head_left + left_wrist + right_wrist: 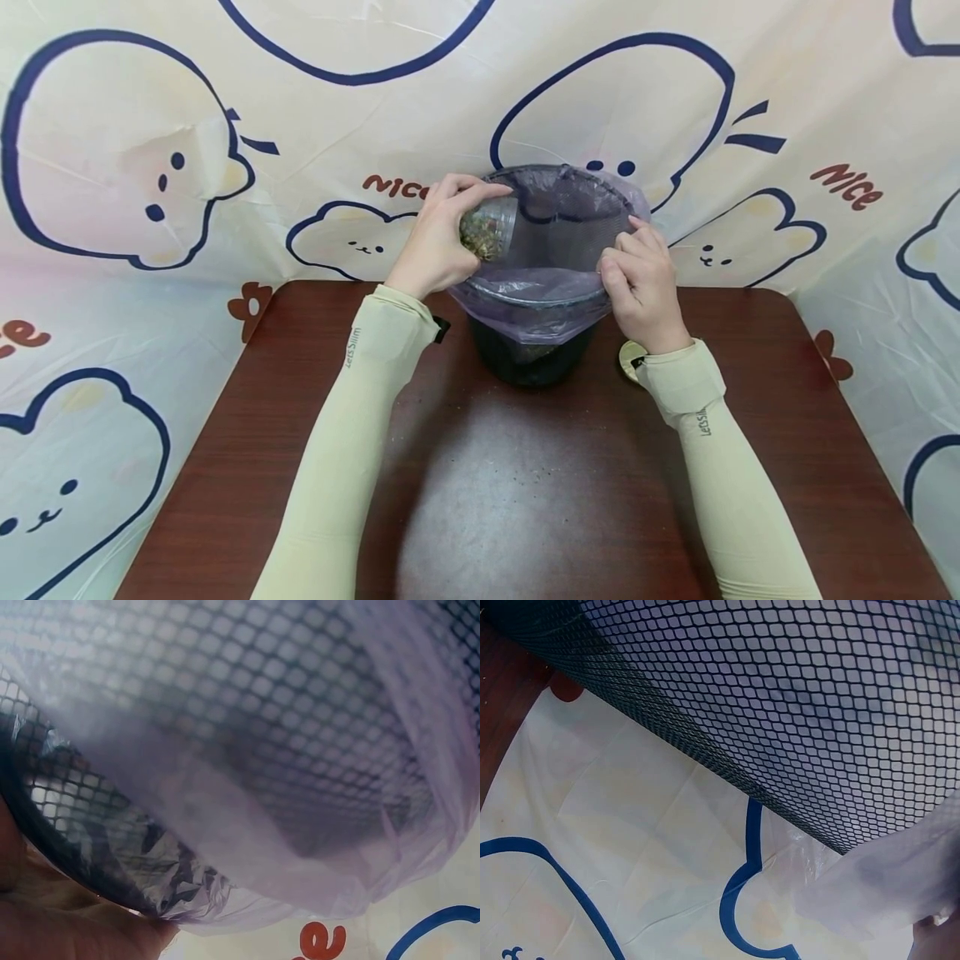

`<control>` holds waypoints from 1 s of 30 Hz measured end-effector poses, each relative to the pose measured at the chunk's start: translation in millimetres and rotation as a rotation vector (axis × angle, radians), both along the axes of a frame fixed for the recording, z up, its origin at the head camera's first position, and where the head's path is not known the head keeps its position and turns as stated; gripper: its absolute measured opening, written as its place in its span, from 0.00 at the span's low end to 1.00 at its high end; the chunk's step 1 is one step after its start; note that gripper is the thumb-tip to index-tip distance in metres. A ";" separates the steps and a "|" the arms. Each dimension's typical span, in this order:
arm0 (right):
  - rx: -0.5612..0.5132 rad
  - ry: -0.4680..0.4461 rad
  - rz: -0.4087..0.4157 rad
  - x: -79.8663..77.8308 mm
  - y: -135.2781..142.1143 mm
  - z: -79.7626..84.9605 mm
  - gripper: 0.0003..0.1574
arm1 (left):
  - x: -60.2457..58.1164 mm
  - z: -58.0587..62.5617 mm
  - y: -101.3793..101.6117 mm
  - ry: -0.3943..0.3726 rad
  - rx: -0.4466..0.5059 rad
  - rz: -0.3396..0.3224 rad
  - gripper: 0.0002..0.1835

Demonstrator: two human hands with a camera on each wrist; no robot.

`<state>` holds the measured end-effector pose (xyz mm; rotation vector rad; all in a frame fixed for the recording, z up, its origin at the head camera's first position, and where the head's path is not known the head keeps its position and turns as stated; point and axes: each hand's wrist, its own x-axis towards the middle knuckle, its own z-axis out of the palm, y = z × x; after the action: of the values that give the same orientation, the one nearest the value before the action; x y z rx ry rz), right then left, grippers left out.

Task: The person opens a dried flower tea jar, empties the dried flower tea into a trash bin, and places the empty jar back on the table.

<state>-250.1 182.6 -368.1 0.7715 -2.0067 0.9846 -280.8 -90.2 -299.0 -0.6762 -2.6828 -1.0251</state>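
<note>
Cloth (322, 150) with printed cartoon animals stands around the brown table (465, 517), and at the far side of this table is a dark mesh bin (525, 367). Thin purple bag (543, 321) lines the bin and is folded outward over its rim. At the left part of the bin's mouth, the left hand (442, 237) holds a clear container (487, 229) tilted on its side, fingers above and thumb below. Greenish dry bits (482, 237) are visible inside the container. At the right part of the bin's rim, the right hand (641, 283) is curled and holds the bag's edge; how firmly, I cannot tell.

In my judgement, the main danger is the bag: it looks light and loose, so it could slip inward from the bin's rim if the right hand relaxes. Then bits could fall between bag and mesh. Secondly, the container seems smooth, so a strong shake might let it slide down into the bin. Thirdly, it is close to the bin's left edge; if it drifts outward, the bits may scatter to the left of the bin. Small specks (538, 475) lie already in front of the bin. Lastly, a round yellowish piece (627, 358), perhaps a lid, lies just right of the bin's base, partly hidden by the right wrist, and a careless forearm could push it away.
</note>
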 end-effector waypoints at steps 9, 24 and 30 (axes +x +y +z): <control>0.000 -0.001 -0.002 -0.2 -0.2 -0.6 0.25 | 1.5 1.4 1.0 0.012 -0.020 -0.016 0.51; 0.000 -0.002 -0.003 0.4 -0.8 -0.7 0.25 | 1.5 0.5 0.6 0.015 -0.021 -0.007 0.51; 0.001 -0.006 -0.004 0.5 -0.4 -0.4 0.25 | 2.8 1.4 1.6 0.019 -0.029 -0.015 0.51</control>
<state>-249.6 182.2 -368.5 0.7653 -2.0133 0.9846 -278.0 -88.6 -297.7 -0.7092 -2.6850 -0.9803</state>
